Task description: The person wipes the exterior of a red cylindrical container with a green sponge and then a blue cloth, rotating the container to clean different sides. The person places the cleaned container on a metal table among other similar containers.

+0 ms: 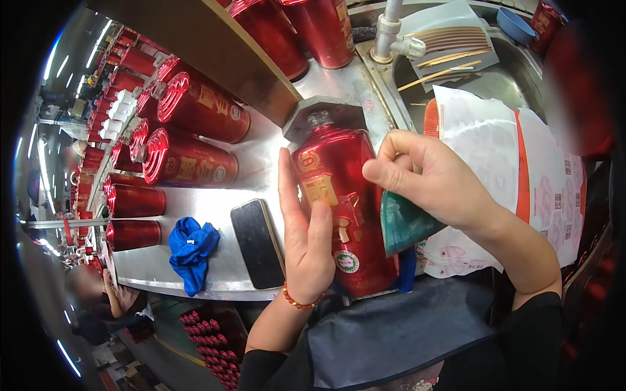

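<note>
A shiny red bottle (345,189) with a gold label and a small round green-and-white sticker lies before me. Its neck points away, set against a dark angular holder (332,117). My left hand (306,241) holds the bottle along its left side, thumb pressed on the front by the label and a finger stretched up the edge. Over the bottle's right side, my right hand (430,176) is closed, thumb against curled fingers. Below that palm shows a green translucent scraper (407,225), apparently held in this hand; its gripped part is hidden.
A dark phone (257,244) and a blue cloth (193,251) lie on the metal table. More red bottles (195,159) stand at left. To the right, printed label sheets (482,163) lie by a sink (512,75) with a tap (398,45). A brown beam (215,52) slants overhead.
</note>
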Demonstrator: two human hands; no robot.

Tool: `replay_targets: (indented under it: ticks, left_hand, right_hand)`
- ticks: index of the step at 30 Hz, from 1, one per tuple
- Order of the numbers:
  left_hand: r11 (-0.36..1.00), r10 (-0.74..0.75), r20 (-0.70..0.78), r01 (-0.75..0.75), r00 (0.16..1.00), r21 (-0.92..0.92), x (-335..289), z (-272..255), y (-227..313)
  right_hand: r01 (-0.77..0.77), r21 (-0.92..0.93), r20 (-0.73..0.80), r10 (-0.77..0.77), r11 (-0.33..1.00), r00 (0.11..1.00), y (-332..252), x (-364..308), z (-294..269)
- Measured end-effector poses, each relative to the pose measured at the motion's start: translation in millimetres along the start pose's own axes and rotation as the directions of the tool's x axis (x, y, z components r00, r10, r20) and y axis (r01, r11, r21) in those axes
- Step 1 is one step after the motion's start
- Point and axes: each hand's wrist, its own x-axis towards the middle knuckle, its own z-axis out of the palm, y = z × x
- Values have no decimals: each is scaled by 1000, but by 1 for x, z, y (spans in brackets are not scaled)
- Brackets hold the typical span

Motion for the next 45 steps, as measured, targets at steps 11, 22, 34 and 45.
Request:
replay_targets:
  ticks: [11,22,34,45]
  left_hand:
    - [993,4,-7,-3,1000,121,6,1,12]
    - [999,-34,-8,34,999,38,4,-1,10]
    - [990,18,4,-19,1000,140,5,0,9]
    - [990,-6,-27,10,1000,138,7,4,13]
  right_hand:
    - [48,-225,-9,-51,973,999,-13,0,4]
    - [-12,-213,-12,10,977,1000,-3,-1,2]
    - [14,-83,12,-13,996,1000,-1,-7,6]
    - [15,-88,2,-14,996,1000,1,-4,6]
